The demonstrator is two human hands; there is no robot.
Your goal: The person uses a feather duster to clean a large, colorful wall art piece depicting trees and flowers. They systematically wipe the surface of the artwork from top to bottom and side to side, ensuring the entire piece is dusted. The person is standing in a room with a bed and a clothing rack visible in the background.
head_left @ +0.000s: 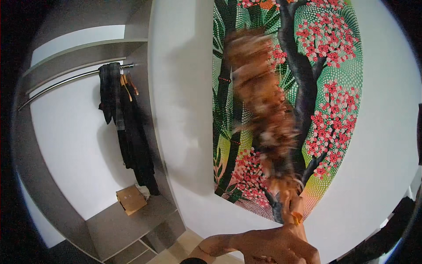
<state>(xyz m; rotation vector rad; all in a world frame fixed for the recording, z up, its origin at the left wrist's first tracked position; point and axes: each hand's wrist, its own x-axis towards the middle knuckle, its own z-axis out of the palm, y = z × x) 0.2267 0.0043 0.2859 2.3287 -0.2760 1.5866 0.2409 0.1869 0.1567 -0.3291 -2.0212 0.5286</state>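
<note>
Your blurred brown duster [259, 88] slanted above the hand [292, 204] clasping its base, lower right of centre; I couldn't tell which hand, or the other's state.

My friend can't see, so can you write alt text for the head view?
A hand with an orange wristband holds a blurred brown feather duster before a dotted painting of dark-trunked trees with pink blossoms. At left, dark clothes hang from a wardrobe rail, a cardboard box below.
</note>
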